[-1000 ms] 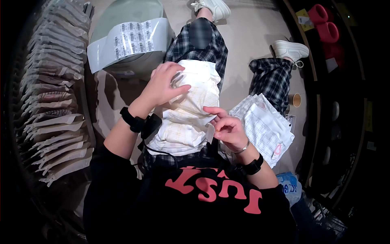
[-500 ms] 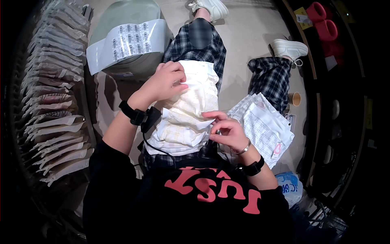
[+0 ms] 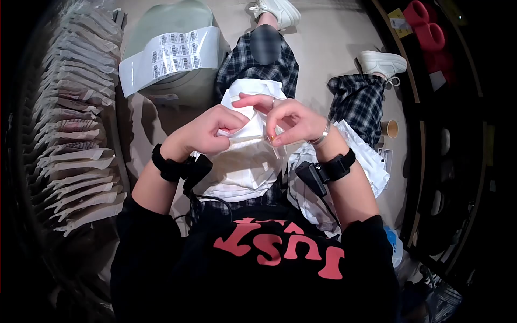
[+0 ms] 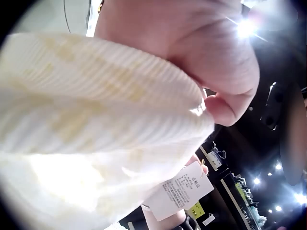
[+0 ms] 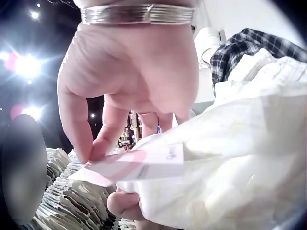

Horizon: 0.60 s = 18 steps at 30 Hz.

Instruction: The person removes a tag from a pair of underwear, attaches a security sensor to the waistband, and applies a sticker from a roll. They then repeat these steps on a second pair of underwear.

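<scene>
A white garment (image 3: 242,167) with a pale yellow pattern lies across the person's lap in the head view. The left hand (image 3: 207,132) grips a fold of it, fingers curled in; in the left wrist view the ribbed cloth (image 4: 105,105) is bunched at the thumb. Close on the right, the right hand (image 3: 296,124) pinches the corner of a paper hang tag (image 5: 139,165) between thumb and index finger, its other fingers spread out over the cloth. Printed text shows on the tag (image 4: 180,190) in the left wrist view.
White checked garments (image 3: 371,161) lie to the right, near a paper cup (image 3: 390,129). A sheet of barcode stickers (image 3: 175,54) drapes over a grey-green stool (image 3: 167,16). At left hangs a row of bagged clothes (image 3: 81,134); dark shelves (image 3: 431,140) stand at right.
The right hand has moved up and left across the lap to beside the left hand, bringing the tag. The left hand has shifted slightly down and curled into the cloth, raising a fold.
</scene>
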Available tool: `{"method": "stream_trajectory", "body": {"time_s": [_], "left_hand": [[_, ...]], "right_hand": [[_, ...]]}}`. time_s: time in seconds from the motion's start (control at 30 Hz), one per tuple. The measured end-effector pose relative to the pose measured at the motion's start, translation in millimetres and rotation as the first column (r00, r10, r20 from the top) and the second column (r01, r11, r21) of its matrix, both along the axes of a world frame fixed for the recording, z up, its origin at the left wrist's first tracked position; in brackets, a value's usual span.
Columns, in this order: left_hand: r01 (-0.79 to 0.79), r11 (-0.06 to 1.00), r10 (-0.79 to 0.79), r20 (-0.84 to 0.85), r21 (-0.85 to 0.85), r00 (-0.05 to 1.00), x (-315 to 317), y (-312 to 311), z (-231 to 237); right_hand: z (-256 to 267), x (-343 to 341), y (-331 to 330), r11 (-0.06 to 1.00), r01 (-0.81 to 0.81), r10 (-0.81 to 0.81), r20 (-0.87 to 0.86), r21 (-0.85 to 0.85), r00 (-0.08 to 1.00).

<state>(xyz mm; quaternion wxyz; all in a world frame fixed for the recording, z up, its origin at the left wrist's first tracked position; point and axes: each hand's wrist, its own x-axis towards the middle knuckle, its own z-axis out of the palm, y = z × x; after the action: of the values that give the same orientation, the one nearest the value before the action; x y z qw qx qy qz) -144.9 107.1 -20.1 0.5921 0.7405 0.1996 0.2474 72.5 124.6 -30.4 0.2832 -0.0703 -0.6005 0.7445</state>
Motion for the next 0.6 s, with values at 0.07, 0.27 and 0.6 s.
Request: {"method": "stream_trajectory", "body": {"time_s": [0.07,0.27,0.6], "left_hand": [[0.026,0.999,-0.026,0.0,-0.035,1.0,0.0,-2.3,10.3],[-0.165,0.964,0.151,-0.082,-0.207,0.985,-2.5,-7.6,4.6],[-0.434,0.901,0.415,-0.238,-0.03,0.878,17.1,-20.4,12.5]], "right_hand": [[-1.2,-6.1,0.1,0.988,-0.089,0.084,-0.048,-0.125,0.995],[-12.0,5.0,-12.7,0.988,0.036,-0.024,0.082,-0.147,0.996],[-10.9,15.3,-31.5,0.945,0.325,-0.324,0.214,0.034,0.922]]}}
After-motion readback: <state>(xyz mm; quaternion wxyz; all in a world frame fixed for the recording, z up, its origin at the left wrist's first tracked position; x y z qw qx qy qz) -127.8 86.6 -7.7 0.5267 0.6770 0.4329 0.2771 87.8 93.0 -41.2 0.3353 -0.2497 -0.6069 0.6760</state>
